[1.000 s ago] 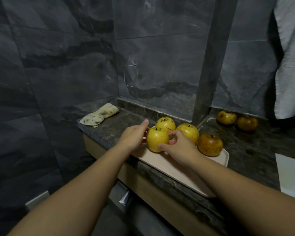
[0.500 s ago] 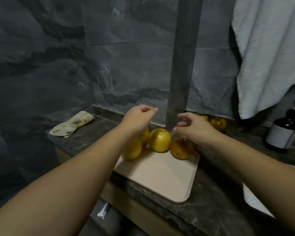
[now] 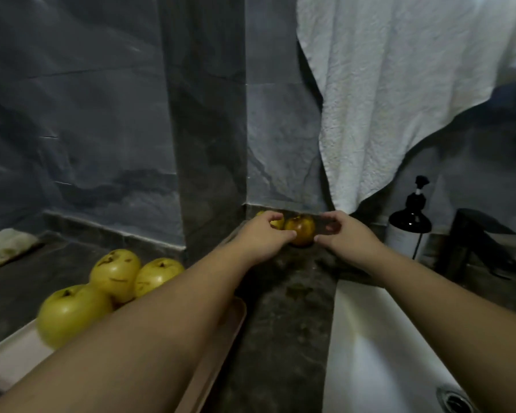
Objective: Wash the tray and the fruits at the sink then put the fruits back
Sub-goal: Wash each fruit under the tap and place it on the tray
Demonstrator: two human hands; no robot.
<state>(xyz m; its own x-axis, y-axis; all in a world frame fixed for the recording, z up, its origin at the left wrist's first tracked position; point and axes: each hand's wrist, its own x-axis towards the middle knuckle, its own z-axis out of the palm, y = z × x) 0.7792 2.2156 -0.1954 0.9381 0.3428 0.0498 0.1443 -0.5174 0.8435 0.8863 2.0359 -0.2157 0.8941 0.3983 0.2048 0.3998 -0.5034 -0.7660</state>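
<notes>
Head view: both my arms reach to the back of the dark counter (image 3: pixel 280 308). My left hand (image 3: pixel 261 235) curls its fingers over the yellow fruit (image 3: pixel 277 223) by the wall, thumb touching the brown fruit (image 3: pixel 302 232) beside it. My right hand (image 3: pixel 344 234) hangs just right of the brown fruit, fingers loosely bent, holding nothing. Three yellow fruits (image 3: pixel 115 274) sit on the pink tray (image 3: pixel 9 359) at lower left. The white sink (image 3: pixel 385 353) lies at lower right, below a towel (image 3: pixel 399 99) and a pump bottle (image 3: pixel 408 231).
</notes>
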